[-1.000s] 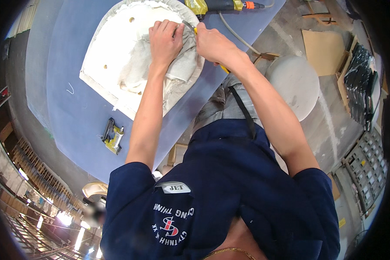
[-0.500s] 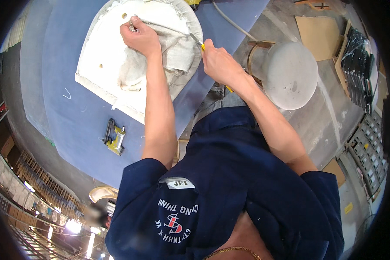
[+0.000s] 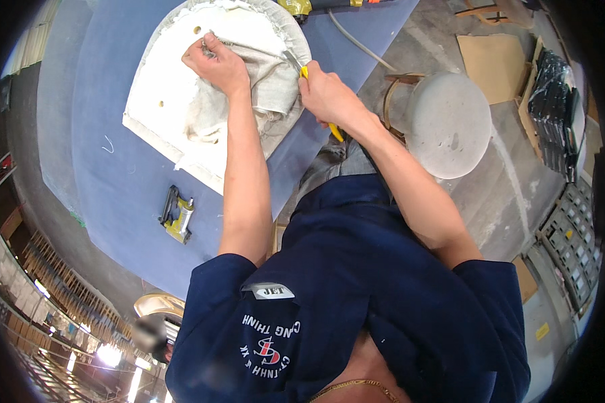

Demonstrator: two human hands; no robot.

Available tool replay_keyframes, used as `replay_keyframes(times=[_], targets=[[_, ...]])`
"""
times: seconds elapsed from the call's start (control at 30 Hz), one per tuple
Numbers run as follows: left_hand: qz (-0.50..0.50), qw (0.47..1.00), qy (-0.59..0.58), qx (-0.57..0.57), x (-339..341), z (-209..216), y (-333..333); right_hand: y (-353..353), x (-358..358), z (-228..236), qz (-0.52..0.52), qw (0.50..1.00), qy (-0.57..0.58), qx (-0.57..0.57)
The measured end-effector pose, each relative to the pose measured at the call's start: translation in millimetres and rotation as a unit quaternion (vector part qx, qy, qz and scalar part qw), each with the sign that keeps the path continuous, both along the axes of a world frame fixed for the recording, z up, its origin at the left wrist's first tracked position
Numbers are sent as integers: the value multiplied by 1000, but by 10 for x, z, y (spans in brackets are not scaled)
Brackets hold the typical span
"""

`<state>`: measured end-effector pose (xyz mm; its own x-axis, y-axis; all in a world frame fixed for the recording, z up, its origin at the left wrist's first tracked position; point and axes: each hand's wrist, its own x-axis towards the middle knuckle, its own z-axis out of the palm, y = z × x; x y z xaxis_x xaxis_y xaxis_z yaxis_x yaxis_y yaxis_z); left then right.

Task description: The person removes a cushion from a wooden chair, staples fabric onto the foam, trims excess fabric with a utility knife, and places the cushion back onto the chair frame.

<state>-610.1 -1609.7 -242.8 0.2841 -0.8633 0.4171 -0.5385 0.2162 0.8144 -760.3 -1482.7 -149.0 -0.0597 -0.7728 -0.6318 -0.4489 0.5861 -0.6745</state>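
Note:
A padded seat panel [image 3: 158, 77], rounded at its far end, lies on the blue table with white padding facing up and pale fabric round its rim. Loose greyish-beige fabric [image 3: 272, 87] is bunched over its right part. My left hand [image 3: 218, 66] is closed, pinching the far edge of that fabric above the padding. In my right hand [image 3: 333, 97] is a yellow-handled tool [image 3: 335, 131] with a narrow metal tip. The tip points at the fabric near the panel's right rim; whether it touches cannot be made out. The fingers hide the middle of the handle.
A yellow-and-black staple gun [image 3: 177, 215] lies on the blue table [image 3: 101, 188] left of my forearm. Another yellow-and-black tool [image 3: 297, 8] and a grey hose [image 3: 356, 39] are at the far edge. A round grey stool [image 3: 448, 124] stands right of the table.
My right hand has moved left with the yellow-handled tool, bringing its tip further over the panel's rim. My left hand still pinches the fabric, slightly lower. The view has shifted a little.

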Motion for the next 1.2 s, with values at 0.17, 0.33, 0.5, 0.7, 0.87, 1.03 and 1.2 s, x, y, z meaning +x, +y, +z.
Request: replay_keyframes(times=[0.17,0.33,0.5,0.7,0.87,1.03,1.2], targets=[[37,999,35,-5,-29,-115,-30,118,7,-166,52,997,55,-17],[169,940,281,95,-16,-27,-348,466,-30,-149,95,990,100,-30],[93,986,80,115,141,218,-361,302,-232,94,25,994,-85,71],[-408,810,-420,-36,-113,690,466,484,-534,-167,-145,976,-164,-5],[-438,774,-436,139,101,658,602,376,-457,-223,-169,969,-179,-21],[-336,872,-315,166,-95,748,-107,117,-427,-47,-156,974,-156,-49],[-466,795,-386,-48,-116,749,-532,-240,-456,-41,-191,963,-160,-103]])
